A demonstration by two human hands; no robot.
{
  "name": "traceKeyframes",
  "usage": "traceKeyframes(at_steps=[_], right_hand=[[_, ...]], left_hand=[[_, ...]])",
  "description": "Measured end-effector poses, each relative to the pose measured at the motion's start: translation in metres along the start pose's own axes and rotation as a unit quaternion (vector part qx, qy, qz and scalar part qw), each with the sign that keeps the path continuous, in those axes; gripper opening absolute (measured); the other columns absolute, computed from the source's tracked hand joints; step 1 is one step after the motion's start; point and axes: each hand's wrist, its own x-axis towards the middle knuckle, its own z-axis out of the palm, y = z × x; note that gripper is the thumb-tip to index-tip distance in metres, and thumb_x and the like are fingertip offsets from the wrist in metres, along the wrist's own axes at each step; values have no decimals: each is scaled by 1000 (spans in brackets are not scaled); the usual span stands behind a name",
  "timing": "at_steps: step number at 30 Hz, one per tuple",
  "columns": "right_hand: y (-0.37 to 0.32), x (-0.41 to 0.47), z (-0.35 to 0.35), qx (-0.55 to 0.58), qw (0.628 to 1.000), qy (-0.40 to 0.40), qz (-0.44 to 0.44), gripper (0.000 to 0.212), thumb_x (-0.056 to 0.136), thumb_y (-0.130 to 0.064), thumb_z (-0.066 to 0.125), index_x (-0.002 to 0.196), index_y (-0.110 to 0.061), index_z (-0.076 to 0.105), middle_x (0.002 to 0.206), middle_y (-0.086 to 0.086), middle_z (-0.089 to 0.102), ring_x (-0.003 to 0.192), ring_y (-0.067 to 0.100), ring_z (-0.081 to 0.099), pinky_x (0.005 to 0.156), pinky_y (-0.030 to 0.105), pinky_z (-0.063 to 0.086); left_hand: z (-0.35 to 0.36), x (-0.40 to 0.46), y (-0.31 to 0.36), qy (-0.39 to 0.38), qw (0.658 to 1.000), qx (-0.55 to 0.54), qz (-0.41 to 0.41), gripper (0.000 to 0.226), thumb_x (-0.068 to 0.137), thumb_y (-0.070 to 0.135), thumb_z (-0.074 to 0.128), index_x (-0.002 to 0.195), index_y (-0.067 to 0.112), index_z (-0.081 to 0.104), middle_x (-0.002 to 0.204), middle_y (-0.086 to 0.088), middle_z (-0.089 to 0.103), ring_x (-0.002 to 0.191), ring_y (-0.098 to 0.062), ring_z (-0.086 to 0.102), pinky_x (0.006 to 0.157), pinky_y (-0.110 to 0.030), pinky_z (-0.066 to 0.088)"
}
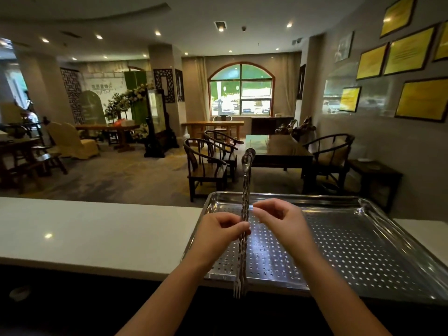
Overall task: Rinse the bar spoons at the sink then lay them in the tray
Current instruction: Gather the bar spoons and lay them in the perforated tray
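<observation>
A bundle of long twisted-stem bar spoons [244, 243] stands nearly upright over the left part of the perforated steel tray [358, 241]. Their bowls point up and away, and their fork ends hang past the tray's near rim. My left hand [221, 229] pinches the stems at mid-length. My right hand [278, 217] pinches the stems just above it, from the right. How many spoons are in the bundle I cannot tell. The tray itself holds nothing else.
The tray rests on a white counter [97, 234] that runs to the left and continues at the far right. Beyond the counter lies a lounge with dark wooden chairs [206, 166] and a table [276, 146]. No sink is in view.
</observation>
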Motion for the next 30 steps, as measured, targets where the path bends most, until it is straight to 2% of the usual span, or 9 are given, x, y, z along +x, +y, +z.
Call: traceKeyframes(at_steps=[3,5,9,12,16,20,23,30], right_hand=[[-1,5,3,-26,1000,-3,0,8,77,-24,72,82,-28,67,79,-5,70,77,2,65,62,14,50],[1,6,3,-9,1000,-1,9,7,76,-23,73,82,-24,68,79,-3,70,76,4,66,65,17,50],[5,5,4,60,998,-7,24,11,77,-15,71,77,-26,69,72,-3,70,62,-3,64,53,9,49],[8,5,5,101,994,7,38,10,78,-10,70,78,-20,70,68,-1,69,56,-2,63,51,6,46],[15,5,1,121,991,10,53,7,79,-8,69,80,-13,71,70,2,70,56,0,63,51,7,46],[22,8,-2,102,991,20,87,6,77,-10,71,77,-16,71,69,0,70,55,-2,62,49,9,46],[25,14,-4,73,992,37,99,6,75,-11,73,74,-16,71,66,0,70,51,-1,62,48,12,47],[44,49,-9,-17,991,57,116,7,74,-13,74,70,-14,69,62,1,70,52,4,63,55,21,50]], left_hand=[[7,0,0,-11,1000,16,4,16,79,14,69,69,26,72,66,9,73,65,-2,68,58,-9,49],[8,-1,0,-9,1000,19,6,13,79,16,69,70,26,72,66,9,73,64,-1,67,56,-8,48],[6,-3,-3,-12,1000,-21,-17,12,80,18,68,72,24,74,69,5,74,65,-4,68,58,-10,49],[2,-3,-7,-1,998,-47,-45,13,81,19,67,71,17,75,70,0,74,66,-7,68,61,-14,51],[-2,-2,-15,35,996,-57,-67,16,81,19,67,67,18,75,72,-2,75,66,-7,68,59,-13,51],[-1,0,-24,54,994,-50,-78,16,81,20,68,66,18,75,75,-5,75,69,-10,69,61,-17,53],[-1,4,-30,52,993,-51,-90,14,81,20,68,69,17,75,73,-3,75,67,-8,69,58,-15,52],[-2,21,-46,63,991,-40,-111,18,81,20,68,65,18,75,70,-1,74,61,-4,67,57,-13,51]])
